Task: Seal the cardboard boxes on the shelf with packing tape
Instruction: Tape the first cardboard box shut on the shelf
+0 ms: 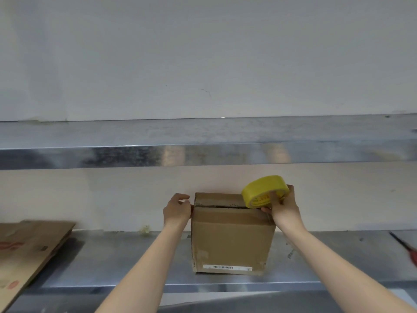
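At the far left we see a flattened sheet of cardboard (29, 249) lying on the lower metal shelf (112, 263), one end running out of view. Moving right, the left hand (177, 211) rests against the upper left edge of the cardboard box (232, 240). Its fingers are bent, thumb and forefinger close together at the corner, and we cannot tell whether they pinch anything.

The box stands upright on the shelf between the two hands, near the back wall. Its front face is turned to us, with a label strip low down. The top seam runs left to right from one hand to the other and shows as a dark gap between the flaps.

Above the box's top right corner we find the yellow tape roll (264, 190), tilted, its flat printed face turned toward us and its rim pointing down at the seam's right end. The right hand (285, 208) grips it, thumb laid across the face and fingers wrapped behind the rim.

At the right edge a red-handled tool (411, 254) lies on the shelf, well apart from the box.
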The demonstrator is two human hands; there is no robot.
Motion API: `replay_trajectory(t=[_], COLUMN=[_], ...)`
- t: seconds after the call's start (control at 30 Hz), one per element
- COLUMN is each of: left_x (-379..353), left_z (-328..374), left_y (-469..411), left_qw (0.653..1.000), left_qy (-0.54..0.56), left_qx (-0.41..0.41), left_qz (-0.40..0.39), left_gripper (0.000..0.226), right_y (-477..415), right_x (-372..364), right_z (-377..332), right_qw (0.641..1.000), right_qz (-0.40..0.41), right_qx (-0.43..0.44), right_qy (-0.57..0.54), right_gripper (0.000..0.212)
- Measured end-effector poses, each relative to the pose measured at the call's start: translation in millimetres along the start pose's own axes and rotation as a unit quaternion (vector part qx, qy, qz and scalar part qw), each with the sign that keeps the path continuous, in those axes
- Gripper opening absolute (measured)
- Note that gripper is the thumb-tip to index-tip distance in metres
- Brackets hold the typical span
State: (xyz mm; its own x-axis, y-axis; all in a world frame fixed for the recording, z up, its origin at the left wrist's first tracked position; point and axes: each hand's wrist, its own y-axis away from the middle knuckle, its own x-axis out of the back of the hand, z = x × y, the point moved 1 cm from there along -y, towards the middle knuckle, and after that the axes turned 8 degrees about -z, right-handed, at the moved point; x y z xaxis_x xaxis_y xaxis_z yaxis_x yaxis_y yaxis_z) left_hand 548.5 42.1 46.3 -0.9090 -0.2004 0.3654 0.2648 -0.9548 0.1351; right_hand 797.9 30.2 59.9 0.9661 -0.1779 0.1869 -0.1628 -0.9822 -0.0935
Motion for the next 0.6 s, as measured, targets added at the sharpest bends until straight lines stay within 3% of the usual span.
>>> replay_trajectory(t=[0.1,0.2,0.3,0.6], left_x=[-0.7,-10.5,-15.9,-19.1], left_z=[8.7,10.9,11.9,16.2], left_y=[-2.4,7.1,12.6,-0.4], left_qw=[0.993,0.959,0.938,0.850], left_qy=[-0.114,-0.265,-0.319,-0.479], left_qx=[-0.019,-0.071,-0.105,-0.209], left_qz=[-0.033,-0.067,-0.088,-0.065], left_gripper=[0.036,0.061,0.079,0.061], right_y=[0.3,-0.1,-1.1,-5.3], right_x=[-2.8,-6.1,-5.6,-4.7], right_z=[-0.2,-2.0,-2.6,-0.5], right_qw=[1.000,1.000,1.000,1.000], right_qz=[-0.003,-0.003,0.000,-0.003], right_qx=[0.002,-0.001,-0.003,-0.005], right_qy=[-0.003,-0.003,-0.009,-0.003], right_gripper=[0.009,0.008,0.008,0.007])
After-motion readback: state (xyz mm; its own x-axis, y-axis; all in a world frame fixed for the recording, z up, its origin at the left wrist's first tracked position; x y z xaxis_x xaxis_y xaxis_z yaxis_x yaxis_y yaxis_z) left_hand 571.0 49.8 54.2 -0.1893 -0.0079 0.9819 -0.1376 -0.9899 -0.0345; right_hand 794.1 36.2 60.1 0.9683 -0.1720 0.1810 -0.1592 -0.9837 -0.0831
